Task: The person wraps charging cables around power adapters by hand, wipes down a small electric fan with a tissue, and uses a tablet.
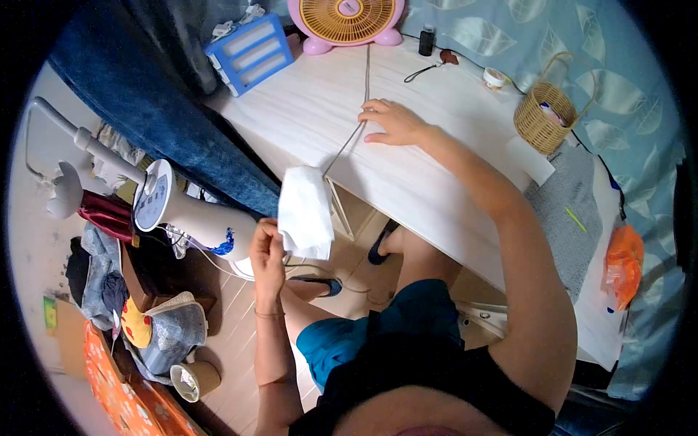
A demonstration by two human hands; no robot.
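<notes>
My left hand (267, 251) pinches the lower left edge of a white tissue or thin cloth (305, 211), which hangs spread out in front of the desk's edge. A grey power cord (367, 76) runs from the pink fan (349, 18) across the white desk top and over its edge, passing behind the tissue. My right hand (394, 123) is above the desk with its fingertips on the cord, where the cord bends. The fingers are curled at the cord, the thumb a little apart from them.
A blue-framed box (251, 54) stands left of the fan. Along the back are a small dark bottle (427, 40), a tape roll (494, 78) and a wicker basket (544, 116). An orange plastic bag (623, 269) lies far right. A white floor appliance (196, 218) and a bin (195, 381) stand left.
</notes>
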